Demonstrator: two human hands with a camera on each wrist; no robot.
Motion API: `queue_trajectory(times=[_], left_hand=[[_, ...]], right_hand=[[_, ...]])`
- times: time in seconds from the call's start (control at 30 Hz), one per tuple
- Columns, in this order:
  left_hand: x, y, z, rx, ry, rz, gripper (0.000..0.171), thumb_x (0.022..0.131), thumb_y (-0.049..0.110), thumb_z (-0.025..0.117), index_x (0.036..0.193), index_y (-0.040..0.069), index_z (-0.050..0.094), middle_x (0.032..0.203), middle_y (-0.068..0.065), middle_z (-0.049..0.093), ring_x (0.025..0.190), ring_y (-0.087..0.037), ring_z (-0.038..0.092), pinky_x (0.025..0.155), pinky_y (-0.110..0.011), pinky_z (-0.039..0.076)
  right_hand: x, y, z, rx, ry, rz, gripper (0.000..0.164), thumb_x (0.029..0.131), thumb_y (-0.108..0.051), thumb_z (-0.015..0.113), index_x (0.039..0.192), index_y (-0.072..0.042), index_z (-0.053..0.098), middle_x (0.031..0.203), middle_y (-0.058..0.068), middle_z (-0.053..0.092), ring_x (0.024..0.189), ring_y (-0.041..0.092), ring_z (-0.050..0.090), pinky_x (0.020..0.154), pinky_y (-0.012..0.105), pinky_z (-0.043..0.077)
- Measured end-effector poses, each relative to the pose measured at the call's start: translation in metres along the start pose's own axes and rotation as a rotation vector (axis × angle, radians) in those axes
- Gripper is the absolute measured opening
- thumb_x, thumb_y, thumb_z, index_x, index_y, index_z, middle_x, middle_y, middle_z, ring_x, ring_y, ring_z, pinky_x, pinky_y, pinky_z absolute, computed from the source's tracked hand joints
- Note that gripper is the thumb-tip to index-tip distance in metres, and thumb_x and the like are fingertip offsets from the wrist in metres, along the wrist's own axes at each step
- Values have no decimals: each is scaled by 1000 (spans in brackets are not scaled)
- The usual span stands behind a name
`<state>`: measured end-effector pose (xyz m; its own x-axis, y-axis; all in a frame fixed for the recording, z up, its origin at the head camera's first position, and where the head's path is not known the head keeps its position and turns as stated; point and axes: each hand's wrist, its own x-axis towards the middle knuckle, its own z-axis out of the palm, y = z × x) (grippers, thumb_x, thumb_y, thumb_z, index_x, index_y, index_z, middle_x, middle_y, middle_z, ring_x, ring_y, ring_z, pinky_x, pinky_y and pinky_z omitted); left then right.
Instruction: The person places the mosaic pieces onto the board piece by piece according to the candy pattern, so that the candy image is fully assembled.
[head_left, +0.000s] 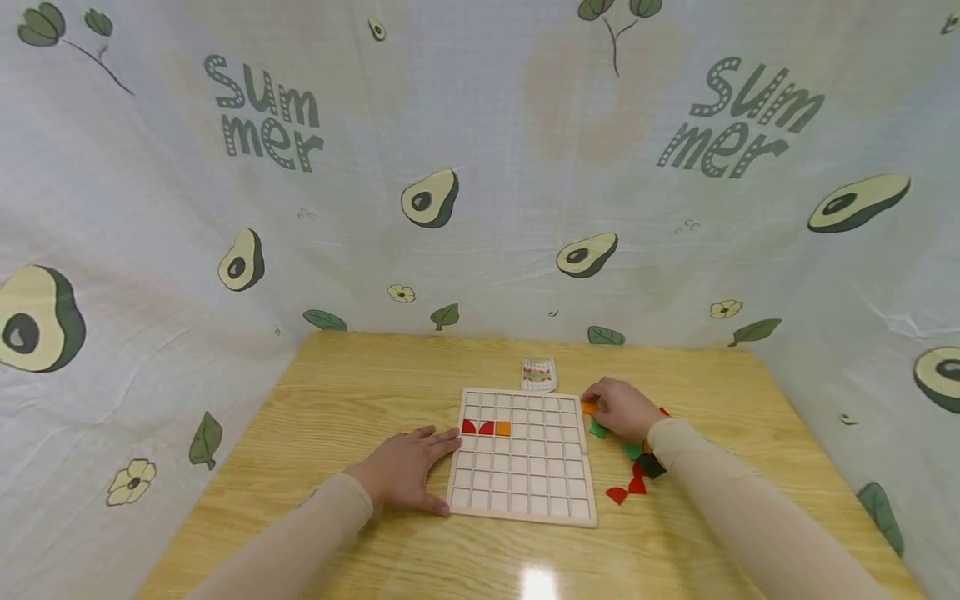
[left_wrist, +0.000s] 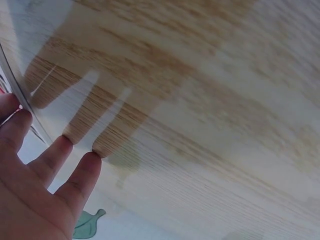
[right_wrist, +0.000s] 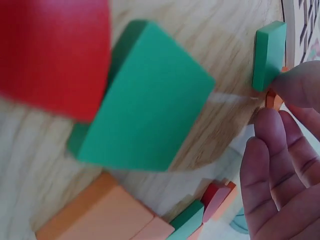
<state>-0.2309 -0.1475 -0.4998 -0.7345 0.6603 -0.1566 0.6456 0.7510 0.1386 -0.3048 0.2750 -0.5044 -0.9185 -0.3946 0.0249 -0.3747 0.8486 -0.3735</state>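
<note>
A wooden grid board (head_left: 592, 500) lies on the table. Two red quarter-round tiles (head_left: 468, 427) and an orange square tile (head_left: 503, 428) sit side by side in one of its rows. My left hand (head_left: 405, 468) is spread at the board's left edge, fingertips and thumb touching the rim; the left wrist view shows its fingers straight. Beyond the board's right edge, my right hand (head_left: 624, 408) pinches an orange tile (right_wrist: 273, 100) between thumb and forefinger, low over the table. A green tile (right_wrist: 270, 56) stands close to the thumb.
Loose red (head_left: 617, 495), green (head_left: 632, 451) and black (head_left: 651, 465) tiles lie right of the board, partly hidden under my right forearm. A small patterned card (head_left: 538, 375) lies behind the board. A printed cloth (head_left: 480, 125) hangs around the table.
</note>
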Motion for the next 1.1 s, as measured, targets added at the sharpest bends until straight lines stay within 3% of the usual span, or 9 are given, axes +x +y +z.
queue_trajectory(times=[0.33,0.63,1.1], left_hand=[[1,-2,1,0,-2,-3,104,74,81,61,157,23,36,161,9,28,143,-35,33,105,-57,38],[0,0,-1,-12,-8,-9,104,74,79,63,156,22,37,161,8,29,142,-36,34,105,-57,38],[0,-2,2,-2,-8,-1,104,74,81,61,157,24,35,161,8,28,143,-36,33,105,-57,37]], right_hand=[[-3,-1,-4,-58,10,-1,30,85,-12,75,115,-7,72,100,0,62,83,15,55,82,42,50],[-3,-3,-4,-69,3,25,31,82,-9,73,113,-9,73,99,0,61,78,16,53,77,41,51],[-8,-5,-5,-24,2,43,27,80,-7,72,108,-9,74,94,-3,60,79,17,54,80,42,51]])
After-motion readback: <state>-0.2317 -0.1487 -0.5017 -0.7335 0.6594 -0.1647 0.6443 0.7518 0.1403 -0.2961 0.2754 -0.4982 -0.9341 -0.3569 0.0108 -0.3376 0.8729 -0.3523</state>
